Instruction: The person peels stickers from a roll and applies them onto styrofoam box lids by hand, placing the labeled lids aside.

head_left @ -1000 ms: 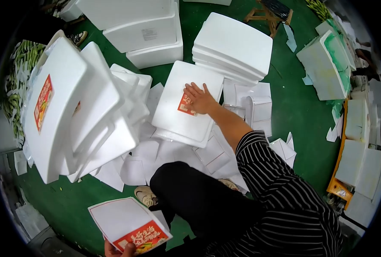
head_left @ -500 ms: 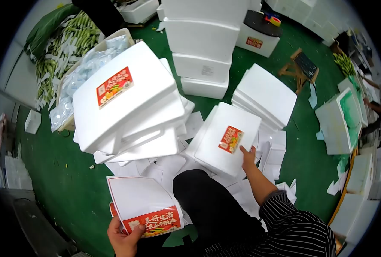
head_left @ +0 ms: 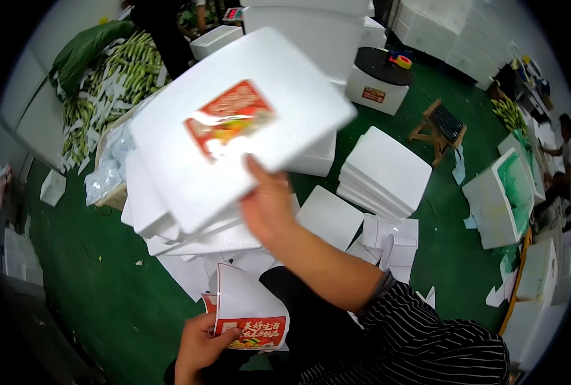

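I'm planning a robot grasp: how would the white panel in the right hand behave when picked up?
The white panel is probably light for its size: it looks like foam and the right hand holds it up alone. It seems stiff, showing no sag from that edge grip.

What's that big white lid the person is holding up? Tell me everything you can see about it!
The white foam lid is a flat, rounded-corner slab that looks like polystyrene. A red sticker with orange, yellow and green on it sits near the middle, shiny and too blurred to read. The right hand grips the edge nearest the person, thumb on the sticker side. The lid is tilted in front of a pile of lids; whether it touches them isn't clear.
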`<state>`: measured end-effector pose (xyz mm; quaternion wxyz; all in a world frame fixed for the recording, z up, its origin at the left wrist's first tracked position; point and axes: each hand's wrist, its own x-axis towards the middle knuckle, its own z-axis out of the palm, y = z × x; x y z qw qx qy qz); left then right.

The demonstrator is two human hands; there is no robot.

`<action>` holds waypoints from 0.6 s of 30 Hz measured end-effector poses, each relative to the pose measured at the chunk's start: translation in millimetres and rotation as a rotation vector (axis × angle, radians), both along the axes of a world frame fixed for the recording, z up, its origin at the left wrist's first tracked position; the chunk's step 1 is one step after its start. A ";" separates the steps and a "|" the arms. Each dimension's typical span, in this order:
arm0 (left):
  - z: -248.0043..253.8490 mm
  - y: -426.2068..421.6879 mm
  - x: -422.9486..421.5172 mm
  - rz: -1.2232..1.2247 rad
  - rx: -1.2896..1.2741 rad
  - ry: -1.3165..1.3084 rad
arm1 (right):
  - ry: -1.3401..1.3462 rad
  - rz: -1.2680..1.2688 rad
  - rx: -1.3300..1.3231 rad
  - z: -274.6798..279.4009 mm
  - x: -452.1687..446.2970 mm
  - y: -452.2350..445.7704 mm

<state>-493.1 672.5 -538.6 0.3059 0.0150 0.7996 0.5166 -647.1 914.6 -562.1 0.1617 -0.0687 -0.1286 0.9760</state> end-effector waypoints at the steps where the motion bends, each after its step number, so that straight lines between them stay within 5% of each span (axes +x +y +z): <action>1: -2.0 0.3 1.2 0.018 0.024 -0.001 | -0.052 0.054 0.011 -3.7 -17.4 -24.3; 5: 12.9 12.0 8.5 0.143 0.080 -0.026 | -0.402 0.436 0.300 4.0 35.1 -38.1; 9: 14.0 3.2 8.7 0.311 0.090 0.061 | -0.307 0.387 0.700 -56.5 128.1 -6.8; 12: 4.2 -0.4 3.4 0.474 0.083 0.125 | -0.145 0.501 1.031 -43.3 183.0 -6.0; 14: 0.4 -1.2 1.7 0.507 0.119 0.109 | -0.165 0.643 0.833 -26.7 196.8 -21.4; 18: 8.7 25.6 5.4 0.313 0.302 0.184 | -0.216 0.337 0.651 -55.2 180.9 -39.8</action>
